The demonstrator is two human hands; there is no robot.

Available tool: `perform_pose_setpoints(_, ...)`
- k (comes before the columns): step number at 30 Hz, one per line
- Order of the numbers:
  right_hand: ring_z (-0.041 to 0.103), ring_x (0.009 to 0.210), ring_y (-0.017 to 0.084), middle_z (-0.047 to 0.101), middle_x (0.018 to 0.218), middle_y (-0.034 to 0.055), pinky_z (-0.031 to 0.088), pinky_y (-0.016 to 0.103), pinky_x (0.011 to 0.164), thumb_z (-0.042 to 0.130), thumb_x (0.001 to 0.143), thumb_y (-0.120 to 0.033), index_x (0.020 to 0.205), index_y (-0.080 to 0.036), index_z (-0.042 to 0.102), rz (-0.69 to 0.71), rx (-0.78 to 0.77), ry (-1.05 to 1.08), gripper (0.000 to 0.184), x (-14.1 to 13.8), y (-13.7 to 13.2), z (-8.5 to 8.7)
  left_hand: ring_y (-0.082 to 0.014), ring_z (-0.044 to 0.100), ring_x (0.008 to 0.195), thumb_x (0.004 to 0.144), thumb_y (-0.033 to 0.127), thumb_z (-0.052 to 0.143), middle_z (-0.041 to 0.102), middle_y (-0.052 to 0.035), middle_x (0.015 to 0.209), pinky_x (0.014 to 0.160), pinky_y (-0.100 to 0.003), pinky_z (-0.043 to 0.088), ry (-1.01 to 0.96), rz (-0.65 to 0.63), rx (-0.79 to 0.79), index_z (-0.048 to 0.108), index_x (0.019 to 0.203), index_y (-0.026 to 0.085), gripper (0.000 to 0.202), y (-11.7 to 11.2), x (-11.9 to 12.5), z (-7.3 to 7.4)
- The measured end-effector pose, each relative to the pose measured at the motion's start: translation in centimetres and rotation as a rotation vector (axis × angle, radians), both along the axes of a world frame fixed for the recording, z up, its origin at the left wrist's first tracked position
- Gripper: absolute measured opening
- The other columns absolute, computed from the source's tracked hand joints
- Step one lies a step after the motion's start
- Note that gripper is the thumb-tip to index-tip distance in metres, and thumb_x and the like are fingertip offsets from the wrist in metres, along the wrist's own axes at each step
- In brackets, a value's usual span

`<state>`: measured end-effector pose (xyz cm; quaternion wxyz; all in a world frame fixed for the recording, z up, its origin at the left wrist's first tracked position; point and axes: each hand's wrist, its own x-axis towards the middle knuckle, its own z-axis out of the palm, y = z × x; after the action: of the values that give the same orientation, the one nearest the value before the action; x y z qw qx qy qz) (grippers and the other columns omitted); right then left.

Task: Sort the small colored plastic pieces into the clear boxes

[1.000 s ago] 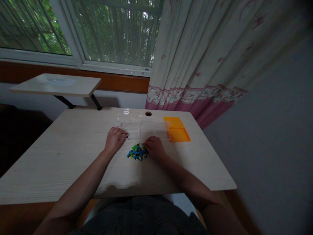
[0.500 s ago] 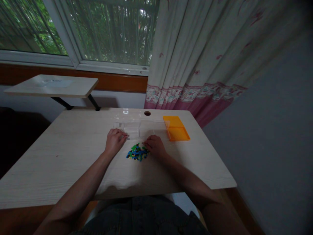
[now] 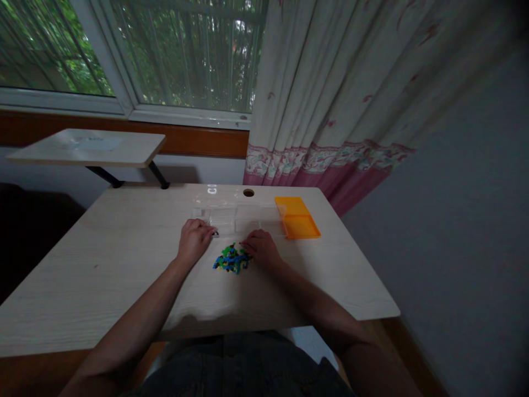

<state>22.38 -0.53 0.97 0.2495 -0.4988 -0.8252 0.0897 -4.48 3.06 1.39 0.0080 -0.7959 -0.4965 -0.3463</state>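
Observation:
A small heap of blue, green, yellow and dark toy building bricks [image 3: 233,260] lies on the table between my hands. My left hand [image 3: 195,238] is closed in a pinch at the front left of a clear plastic compartment box [image 3: 248,217]. A tiny dark spot shows at its fingertips, too small to name. Over the upper right edge of the heap, my right hand [image 3: 262,247] is also closed, thumb and fingers together. Something small and dark sticks out at its fingertips, and its kind cannot be made out.
An open orange case [image 3: 298,218] lies right of the clear box, close to it. Behind them the pale wooden table [image 3: 136,248] has a round cable hole [image 3: 248,193]. A raised shelf [image 3: 124,149] on black legs stands at the back left. A curtain [image 3: 314,110] hangs behind.
Both hands stay almost where they were. The dark spot at my left fingertips shows more clearly now, and the right fingers have shifted only slightly. The view has tilted a little.

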Motion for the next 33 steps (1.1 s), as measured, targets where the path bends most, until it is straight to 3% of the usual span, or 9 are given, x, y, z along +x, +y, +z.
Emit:
perform_pose_setpoints(5,0.06,0.086,0.017,0.068,0.088,0.0056,0.046,0.03,0.081,0.068,0.087,-0.027,0.088,-0.02,0.077,0.004,-0.06,0.206,0.011,-0.4,-0.2,0.3,-0.0228,0.052,0.09,0.093,0.031,0.056,0.062,-0.0081,0.089,0.083,-0.039,0.045,-0.063,-0.033,0.065,0.075,0.098,0.02,0.022,-0.6,0.4,0.6)
perform_pose_setpoints(11,0.062,0.085,0.015,0.064,0.088,0.0037,0.05,0.027,0.079,0.068,0.086,-0.026,0.088,-0.021,0.077,0.011,-0.204,0.476,0.01,-0.9,-0.6,0.8,-0.021,0.053,0.096,0.095,0.029,0.056,0.062,-0.0069,0.096,0.088,-0.038,0.045,-0.032,-0.365,0.036,0.069,0.114,0.024,0.024,-2.6,2.5,1.1)
perform_pose_setpoints(14,0.061,0.083,0.014,0.063,0.087,0.0031,0.05,0.027,0.076,0.067,0.087,-0.03,0.088,-0.022,0.077,0.039,-0.244,0.527,0.013,-0.9,-0.6,1.0,-0.0214,0.053,0.097,0.095,0.03,0.055,0.062,-0.0075,0.098,0.088,-0.038,0.046,0.01,-0.459,0.001,0.065,0.121,0.023,0.029,-3.2,3.4,1.1)
perform_pose_setpoints(21,0.06,0.077,0.013,0.062,0.083,0.0019,0.048,0.026,0.073,0.068,0.086,-0.035,0.087,-0.023,0.077,0.059,-0.322,0.524,0.016,-1.1,-0.6,1.1,-0.0204,0.055,0.093,0.096,0.03,0.054,0.064,-0.0061,0.093,0.084,-0.035,0.046,0.027,-0.464,0.057,0.065,0.119,0.022,0.027,-3.2,3.7,0.7)
perform_pose_setpoints(27,0.061,0.078,0.014,0.063,0.084,0.0031,0.047,0.026,0.071,0.067,0.086,-0.037,0.082,-0.02,0.076,0.074,-0.339,0.53,0.02,-1.4,-0.7,1.0,-0.0197,0.055,0.087,0.093,0.031,0.059,0.066,-0.0053,0.087,0.08,-0.036,0.045,0.067,-0.451,0.136,0.07,0.097,0.021,0.016,-3.2,3.5,0.7)
perform_pose_setpoints(33,0.06,0.08,0.015,0.064,0.085,0.0041,0.048,0.027,0.073,0.057,0.094,-0.034,0.091,-0.021,0.075,0.093,-0.175,0.464,0.022,-0.6,-0.1,0.7,-0.0201,0.056,0.09,0.095,0.032,0.056,0.067,-0.0056,0.087,0.084,-0.037,0.046,0.032,-0.396,0.12,0.071,0.096,0.021,0.019,-3.0,3.0,1.3)
